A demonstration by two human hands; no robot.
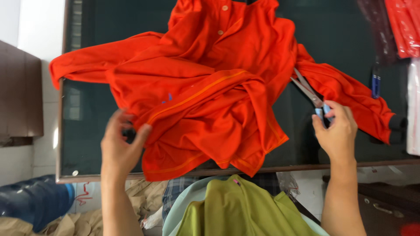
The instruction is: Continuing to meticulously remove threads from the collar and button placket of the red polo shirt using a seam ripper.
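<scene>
An olive-green garment (238,207) lies nearest, below the table edge. Beyond it, a dark glass-topped table (96,131) bears a crumpled orange shirt (210,87), spread across its middle with sleeves flung to both sides. The left hand (120,146) pinches the shirt's lower left edge between thumb and fingers. The right hand (337,131) grips the blue handles of scissors (310,94), whose open blades touch the right sleeve.
</scene>
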